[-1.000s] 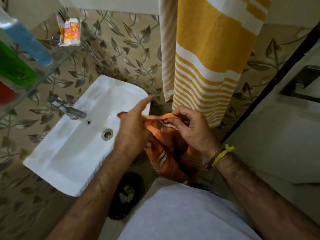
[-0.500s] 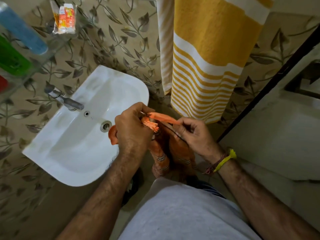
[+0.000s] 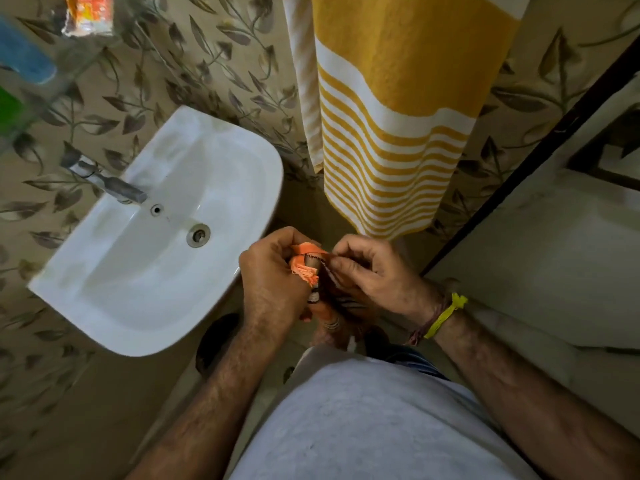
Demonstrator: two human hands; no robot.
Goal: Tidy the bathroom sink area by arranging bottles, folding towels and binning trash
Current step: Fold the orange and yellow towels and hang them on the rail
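An orange towel [image 3: 306, 263] with dark stripes and a fringed end is bunched between both hands, just right of the white sink [image 3: 114, 282]. My left hand [image 3: 273, 285] is closed around its fringed top edge. My right hand [image 3: 374, 271] pinches the same edge from the right, fingers curled. The rest of the towel hangs down between my wrists, mostly hidden. A yellow-and-white striped towel [image 3: 391, 109] hangs on the wall above my hands.
A glass shelf [image 3: 65, 81] at the upper left carries a blue bottle [image 3: 26, 58], a green one [image 3: 8, 109] and an orange sachet [image 3: 90, 12]. A tap [image 3: 110, 183] juts over the basin. A dark bin [image 3: 216, 341] stands under the sink. A dark door frame [image 3: 540, 150] runs on the right.
Both hands have come closer together and gathered the orange towel's top edge into a tighter bunch. My left hand's fingers, stretched out a second ago, are now closed on it.
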